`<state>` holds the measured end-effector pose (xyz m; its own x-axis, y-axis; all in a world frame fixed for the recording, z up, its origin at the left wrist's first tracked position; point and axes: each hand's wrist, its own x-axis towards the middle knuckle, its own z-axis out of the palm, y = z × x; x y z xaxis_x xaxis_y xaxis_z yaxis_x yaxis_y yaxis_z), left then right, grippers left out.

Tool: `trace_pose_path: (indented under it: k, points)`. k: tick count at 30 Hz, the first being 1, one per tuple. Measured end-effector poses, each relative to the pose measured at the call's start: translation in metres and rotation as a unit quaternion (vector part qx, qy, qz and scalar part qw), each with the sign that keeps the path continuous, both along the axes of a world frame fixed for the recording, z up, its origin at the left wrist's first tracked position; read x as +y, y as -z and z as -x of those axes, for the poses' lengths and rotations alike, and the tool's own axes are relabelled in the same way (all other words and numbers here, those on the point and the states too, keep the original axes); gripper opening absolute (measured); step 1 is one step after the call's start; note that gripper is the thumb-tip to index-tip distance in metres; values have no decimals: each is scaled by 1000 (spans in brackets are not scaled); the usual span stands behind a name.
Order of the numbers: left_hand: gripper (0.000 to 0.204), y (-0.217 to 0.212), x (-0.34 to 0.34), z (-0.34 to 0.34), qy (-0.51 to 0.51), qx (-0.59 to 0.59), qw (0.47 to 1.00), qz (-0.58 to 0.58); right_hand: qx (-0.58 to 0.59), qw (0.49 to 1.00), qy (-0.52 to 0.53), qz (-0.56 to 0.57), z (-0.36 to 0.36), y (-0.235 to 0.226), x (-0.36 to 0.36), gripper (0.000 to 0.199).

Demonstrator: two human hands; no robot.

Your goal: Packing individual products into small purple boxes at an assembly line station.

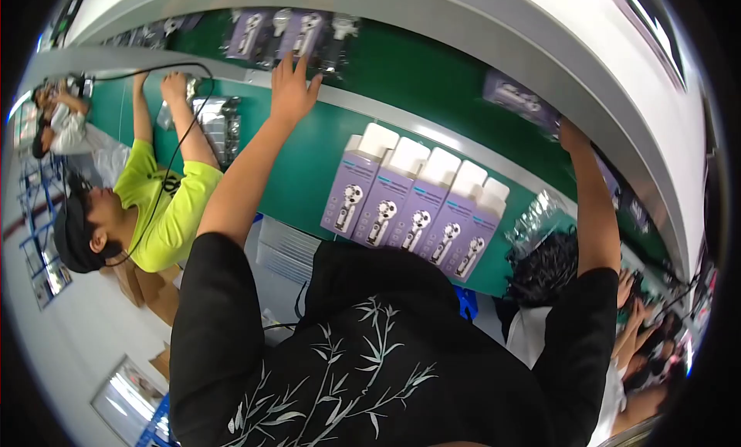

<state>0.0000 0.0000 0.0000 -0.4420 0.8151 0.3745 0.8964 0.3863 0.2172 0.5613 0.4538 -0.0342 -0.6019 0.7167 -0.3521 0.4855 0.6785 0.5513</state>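
Left hand (293, 96), grip splayed, is by a box (299, 36) at 11 o'clock; right hand (573, 137), grip unclear, by another box (515, 96) at 2. Central boxes (417, 219) stand together, probably for support.

A: so what's the room like?
B: kinda workshop-y tbh. long green table (289, 177) with a pale metal strip (355, 105) running along it, and a grey-white beam (463, 22) across the top.
A: and off to the left?
B: blue rack (31, 246), pale floor (77, 316), some brown cardboard (154, 292) behind the table.
A: lighting?
B: bright strip (652, 7) up top right.
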Motion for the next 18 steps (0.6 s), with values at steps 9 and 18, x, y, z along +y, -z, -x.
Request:
trace_pose_path:
  k: [9,18]
  points:
    - [57,-8,61,64,-93,-163,982,33,233,953,-191,33,298,51,-86,30]
    - [74,9,54,37,-120,-41,992,12,243,876,-320,266,508,-65,-236,24]
